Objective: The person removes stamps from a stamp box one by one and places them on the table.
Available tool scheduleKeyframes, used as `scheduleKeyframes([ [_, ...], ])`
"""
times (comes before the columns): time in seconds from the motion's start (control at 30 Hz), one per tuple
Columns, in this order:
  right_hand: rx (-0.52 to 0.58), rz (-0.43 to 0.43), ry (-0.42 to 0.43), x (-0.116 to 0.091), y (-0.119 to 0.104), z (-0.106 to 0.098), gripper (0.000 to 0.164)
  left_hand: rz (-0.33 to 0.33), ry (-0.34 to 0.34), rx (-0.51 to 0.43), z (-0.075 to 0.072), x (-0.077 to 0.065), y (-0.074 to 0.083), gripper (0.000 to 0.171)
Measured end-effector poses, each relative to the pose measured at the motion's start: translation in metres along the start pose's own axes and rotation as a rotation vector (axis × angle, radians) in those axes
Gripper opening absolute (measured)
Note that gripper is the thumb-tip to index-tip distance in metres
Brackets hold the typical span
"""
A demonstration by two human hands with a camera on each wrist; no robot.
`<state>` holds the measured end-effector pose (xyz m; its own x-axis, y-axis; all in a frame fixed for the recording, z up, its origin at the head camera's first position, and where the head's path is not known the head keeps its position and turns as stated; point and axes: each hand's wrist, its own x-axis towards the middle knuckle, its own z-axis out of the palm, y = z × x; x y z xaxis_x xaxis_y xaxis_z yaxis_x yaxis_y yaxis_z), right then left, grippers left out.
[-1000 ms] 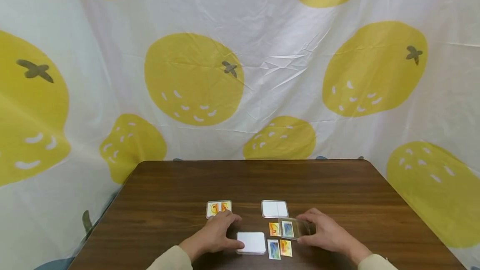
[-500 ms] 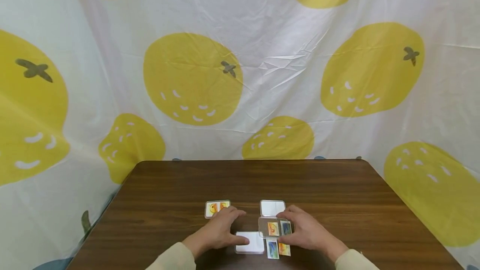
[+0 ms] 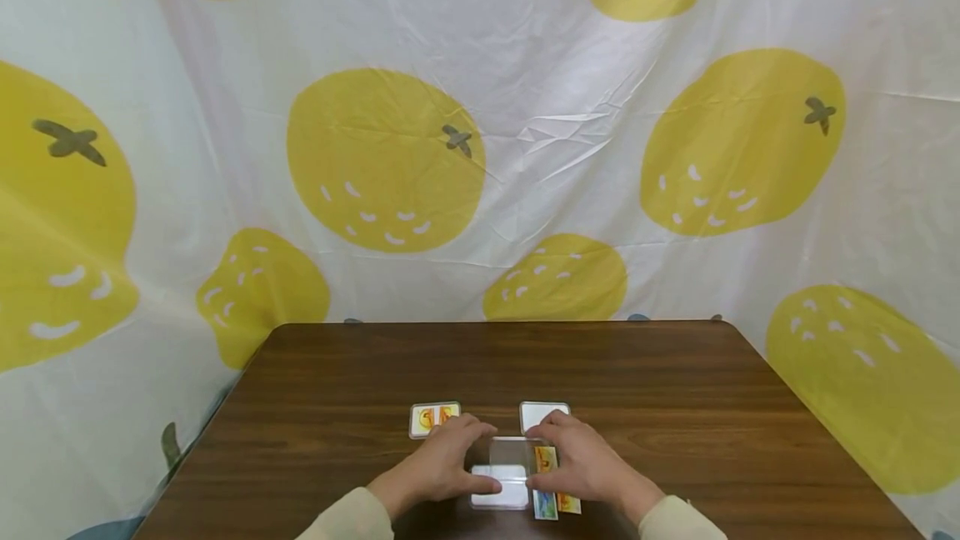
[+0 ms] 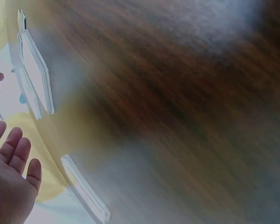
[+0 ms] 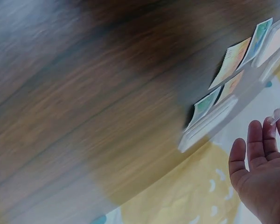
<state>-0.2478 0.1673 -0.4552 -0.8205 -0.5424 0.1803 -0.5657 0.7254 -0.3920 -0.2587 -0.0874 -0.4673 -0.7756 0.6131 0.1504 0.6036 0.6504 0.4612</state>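
My right hand (image 3: 581, 461) pinches a clear plastic cover (image 3: 510, 450) by its right side. In the head view the cover overlaps a flat white-backed case (image 3: 498, 498) on the table. On the cover's other side is my left hand (image 3: 442, 461), its fingers spread and relaxed, the tips right by the cover's left edge. The left wrist view shows this hand (image 4: 11, 172) with nothing in its palm. Beside the case lie stamp-like picture cards, one orange card (image 3: 545, 458) and one blue-green card (image 3: 545, 507) among them, partly hidden by the right hand.
Farther back on the left sits a clear case (image 3: 435, 419) with orange pictures inside. Another white-backed case (image 3: 543, 413) lies back right, behind the right hand. The brown wooden table (image 3: 337, 373) ends at a fruit-print cloth (image 3: 405, 282).
My right hand has carried the clear cover leftward, from over the picture cards to over the near white case. The left hand has barely moved.
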Motion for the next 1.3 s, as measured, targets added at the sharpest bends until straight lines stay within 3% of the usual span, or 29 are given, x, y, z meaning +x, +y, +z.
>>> scheduleKeyframes([
  [0.23, 0.003, 0.003, -0.014, 0.005, -0.008, 0.004, 0.057, 0.066, 0.024, -0.001, 0.000, -0.004, -0.006, 0.060],
  [0.6, 0.010, -0.026, -0.048, 0.003, -0.007, 0.008, 0.062, 0.106, 0.059, -0.012, 0.000, -0.008, -0.011, 0.051],
  [0.77, 0.024, -0.031, -0.059, 0.001, -0.007, 0.010, 0.059, 0.113, 0.054, 0.009, 0.001, -0.010, -0.013, 0.051],
  [1.13, -0.074, -0.061, -0.036, 0.002, -0.008, 0.020, 0.057, 0.070, 0.028, 0.044, 0.008, -0.016, -0.019, 0.051],
  [1.3, -0.086, -0.058, -0.046, 0.003, -0.008, 0.024, 0.057, 0.087, 0.022, 0.058, 0.009, -0.017, -0.021, 0.051],
])
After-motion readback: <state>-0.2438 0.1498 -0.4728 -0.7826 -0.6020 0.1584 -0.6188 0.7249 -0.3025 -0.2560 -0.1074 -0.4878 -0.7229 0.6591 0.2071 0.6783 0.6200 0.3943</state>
